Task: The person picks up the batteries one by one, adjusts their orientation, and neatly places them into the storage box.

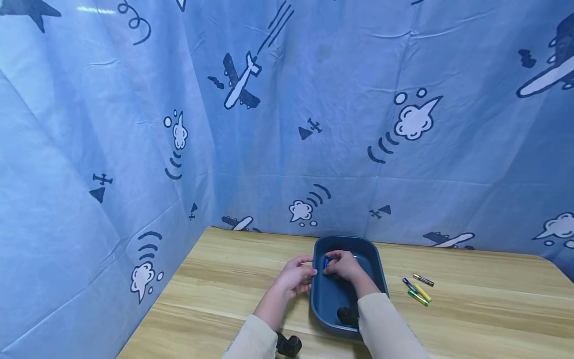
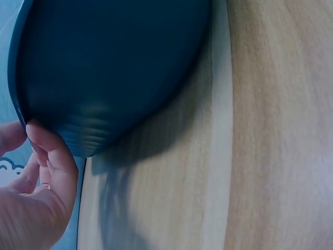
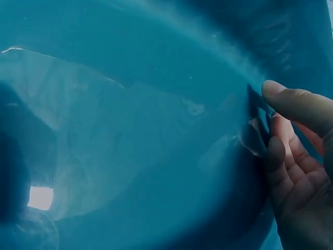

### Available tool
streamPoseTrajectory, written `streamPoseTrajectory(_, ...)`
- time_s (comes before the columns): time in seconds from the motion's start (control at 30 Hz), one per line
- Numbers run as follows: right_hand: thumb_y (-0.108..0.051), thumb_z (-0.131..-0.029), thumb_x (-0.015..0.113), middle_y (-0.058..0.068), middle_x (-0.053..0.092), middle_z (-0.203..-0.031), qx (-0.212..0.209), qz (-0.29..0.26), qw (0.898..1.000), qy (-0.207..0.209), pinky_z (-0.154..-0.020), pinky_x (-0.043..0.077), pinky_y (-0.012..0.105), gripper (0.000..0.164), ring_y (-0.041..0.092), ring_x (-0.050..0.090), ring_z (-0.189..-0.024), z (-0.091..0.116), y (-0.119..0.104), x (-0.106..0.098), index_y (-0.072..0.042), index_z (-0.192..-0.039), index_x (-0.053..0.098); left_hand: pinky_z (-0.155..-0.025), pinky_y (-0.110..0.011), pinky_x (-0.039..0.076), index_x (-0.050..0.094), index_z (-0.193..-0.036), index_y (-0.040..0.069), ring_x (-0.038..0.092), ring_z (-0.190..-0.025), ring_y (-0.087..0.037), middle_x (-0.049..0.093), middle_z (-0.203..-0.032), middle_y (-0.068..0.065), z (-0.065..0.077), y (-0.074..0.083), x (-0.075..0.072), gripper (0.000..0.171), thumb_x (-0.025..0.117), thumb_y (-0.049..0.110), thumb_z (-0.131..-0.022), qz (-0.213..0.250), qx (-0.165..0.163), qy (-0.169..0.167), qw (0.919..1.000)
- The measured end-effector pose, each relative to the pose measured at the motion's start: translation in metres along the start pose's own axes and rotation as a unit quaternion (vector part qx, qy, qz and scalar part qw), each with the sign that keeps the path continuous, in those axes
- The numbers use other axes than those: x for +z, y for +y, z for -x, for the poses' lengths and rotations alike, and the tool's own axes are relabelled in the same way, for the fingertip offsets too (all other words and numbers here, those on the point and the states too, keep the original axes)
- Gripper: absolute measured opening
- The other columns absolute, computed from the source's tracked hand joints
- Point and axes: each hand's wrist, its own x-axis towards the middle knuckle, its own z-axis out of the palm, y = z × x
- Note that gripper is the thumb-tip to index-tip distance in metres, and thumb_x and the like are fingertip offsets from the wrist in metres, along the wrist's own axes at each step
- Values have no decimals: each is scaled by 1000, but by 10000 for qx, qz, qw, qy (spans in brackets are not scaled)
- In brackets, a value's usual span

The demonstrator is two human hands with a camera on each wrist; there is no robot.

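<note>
A deep dark-blue plastic basin (image 1: 329,324) stands on the table. Inside it, near its left wall, my right hand (image 1: 344,266) pinches a small blue battery (image 1: 326,263) between thumb and fingers. In the right wrist view this battery (image 3: 258,112) looks dark and is partly hidden by the fingers, low by the basin's wall. My left hand (image 1: 294,275) is at the left side of the basin. The left wrist view shows the left thumb and fingers (image 2: 49,140) holding the basin's rim from both sides.
Right of the basin lie several small batteries: a gold-and-black one (image 1: 423,279), a dark blue one (image 1: 409,284), a yellow one (image 1: 423,292) and a green one (image 1: 418,298). A blue patterned curtain (image 1: 341,149) hangs behind the wooden table (image 1: 215,294). Black wrist devices (image 1: 289,345) sit at both wrists.
</note>
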Motion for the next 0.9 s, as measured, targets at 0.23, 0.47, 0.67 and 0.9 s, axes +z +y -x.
streamPoseTrajectory(0.23, -3, -75, 74, 8, 57, -82, -4, 374, 9993, 1, -62, 50, 31, 44, 20, 54, -71, 1, -3, 3, 2, -116, 59, -53, -22, 49, 52, -124, 1, 55, -71, -15, 62, -94, -13, 0, -1, -1, 42, 58, -2, -82, 49, -28, -24, 10000)
streamPoseTrajectory(0.47, -7, -74, 76, 7, 56, -81, -35, 793, 9968, 66, -63, 47, 28, 45, 20, 52, -72, 1, -6, 4, 1, -116, 59, -54, -24, 50, 53, -124, 3, 56, -72, -16, 62, -100, -16, -1, 0, -1, 41, 59, 0, -83, 4, -52, -21, 10000)
streamPoseTrajectory(0.67, -9, -74, 77, 7, 56, -82, -66, 920, 9957, 26, -64, 46, 29, 46, 20, 52, -74, 1, -7, 4, 1, -116, 60, -55, -25, 50, 52, -124, 3, 56, -75, -17, 62, -101, -17, -3, -1, -1, 42, 60, 0, -83, -25, -66, -31, 10000)
streamPoseTrajectory(0.9, -5, -73, 77, 6, 56, -82, -140, 885, 9960, -56, -66, 45, 29, 49, 20, 52, -75, 0, -6, 4, 2, -118, 58, -56, -25, 50, 52, -125, 3, 56, -75, -18, 62, -101, -17, -4, -1, -3, 43, 60, 1, -83, -14, -96, -82, 9999)
